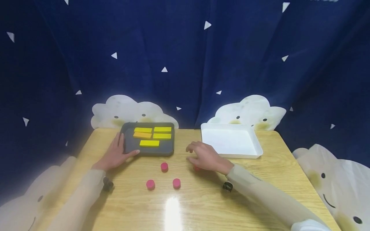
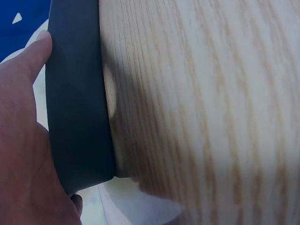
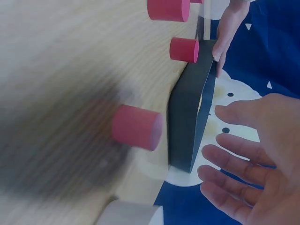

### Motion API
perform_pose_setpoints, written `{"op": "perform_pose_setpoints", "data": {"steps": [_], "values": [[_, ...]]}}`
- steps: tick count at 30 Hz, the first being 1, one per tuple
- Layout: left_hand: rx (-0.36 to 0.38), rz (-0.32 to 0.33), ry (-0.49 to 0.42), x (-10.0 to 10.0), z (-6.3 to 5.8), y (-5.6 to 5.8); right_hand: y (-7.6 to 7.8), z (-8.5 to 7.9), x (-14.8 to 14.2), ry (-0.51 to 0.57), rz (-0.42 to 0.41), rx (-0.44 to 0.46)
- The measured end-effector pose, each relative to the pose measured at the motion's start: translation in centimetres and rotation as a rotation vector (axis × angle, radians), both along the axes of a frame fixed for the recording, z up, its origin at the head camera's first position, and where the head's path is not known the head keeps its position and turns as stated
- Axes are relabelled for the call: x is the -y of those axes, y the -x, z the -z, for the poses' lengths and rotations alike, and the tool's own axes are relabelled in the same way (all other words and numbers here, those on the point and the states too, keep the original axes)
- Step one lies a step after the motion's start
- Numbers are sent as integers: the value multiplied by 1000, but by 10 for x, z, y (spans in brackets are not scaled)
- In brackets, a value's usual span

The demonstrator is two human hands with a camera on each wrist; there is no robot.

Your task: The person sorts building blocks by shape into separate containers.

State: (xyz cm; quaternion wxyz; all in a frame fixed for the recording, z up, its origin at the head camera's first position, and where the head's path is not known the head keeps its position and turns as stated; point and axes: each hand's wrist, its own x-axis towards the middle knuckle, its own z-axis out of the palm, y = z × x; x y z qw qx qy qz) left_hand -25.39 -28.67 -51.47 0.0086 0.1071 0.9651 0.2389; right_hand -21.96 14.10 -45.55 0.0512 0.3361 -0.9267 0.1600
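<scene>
Loosely, the right hand (image 1: 206,156) spreads its curved fingers (image 3: 233,161) near a red cylinder (image 3: 133,127).

Your left forearm (image 1: 76,200) extends forward from the lower left; your left hand (image 1: 115,155) has its thumb extended inward, spread wide of the fingers. Your right forearm (image 1: 263,191) angles inward from the lower right; your right hand (image 1: 207,156) has fingers loosely bent, thumb apart from them.

White glare streaks the surface (image 1: 208,205) at the head view's lower centre; haze veils its lower left.
</scene>
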Motion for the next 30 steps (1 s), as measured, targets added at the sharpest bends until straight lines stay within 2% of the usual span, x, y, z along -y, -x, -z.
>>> {"op": "perform_pose_setpoints", "data": {"steps": [4, 9, 15, 22, 30], "values": [[-15, 3, 2, 4, 3, 1, -12, 2, -15, 30, 10, -12], [-10, 8, -12, 3, -5, -4, -22, 5, -35, 68, 20, -31], [17, 9, 6, 2, -13, -5, -29, 4, -65, 102, 104, -19], [38, 3, 25, 1, -8, -1, -35, 10, -105, 110, 208, -30], [8, 0, 3, 1, 0, 2, -40, 14, -155, 123, 300, -51]]}}
